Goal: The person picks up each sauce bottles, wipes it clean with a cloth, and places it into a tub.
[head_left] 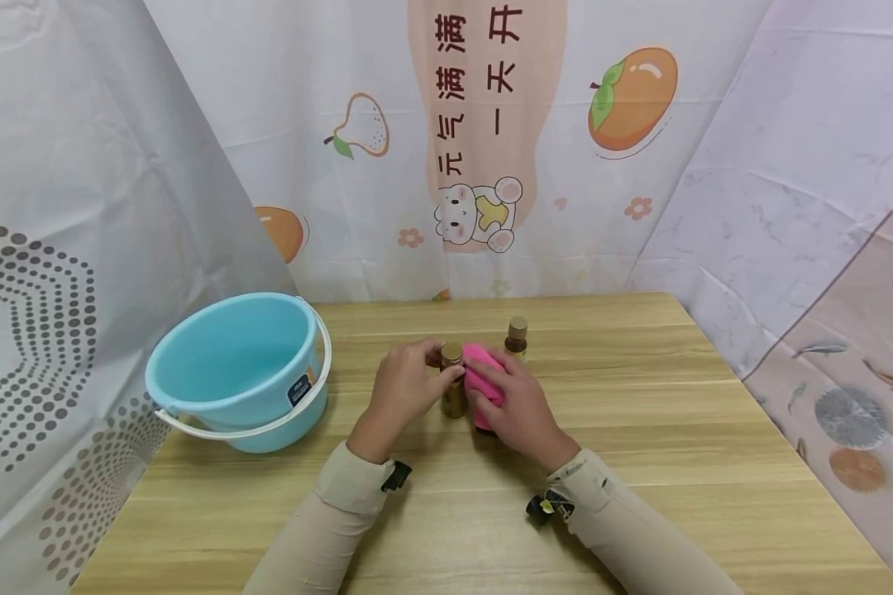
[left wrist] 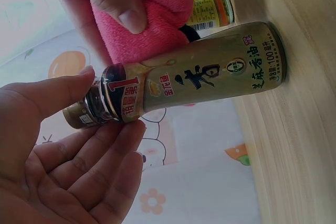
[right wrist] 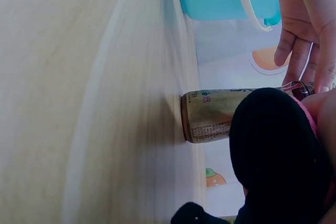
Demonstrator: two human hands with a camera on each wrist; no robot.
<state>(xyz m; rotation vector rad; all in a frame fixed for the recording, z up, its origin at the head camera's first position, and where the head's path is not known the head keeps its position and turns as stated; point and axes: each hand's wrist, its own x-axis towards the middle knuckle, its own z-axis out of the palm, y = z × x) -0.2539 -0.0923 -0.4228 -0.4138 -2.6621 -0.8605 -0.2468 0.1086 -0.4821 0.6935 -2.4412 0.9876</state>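
Pink fabric (left wrist: 160,17) fills your right grip (head_left: 513,403), left grip (head_left: 405,378) pinches sesame-oil bottle (left wrist: 210,73); seemingly mid-work, second bottle (head_left: 517,332), at its two o'clock, untouched.

A curtained-off nook, the room beyond hidden; white fabric curtains (head_left: 290,91) printed with cartoon fruit (head_left: 636,99) surround a pale wood-grain tabletop (head_left: 714,463). A round light-blue plastic bucket (head_left: 256,415) and a slim gold-labelled glass sesame-oil bottle (left wrist: 210,77) look household.
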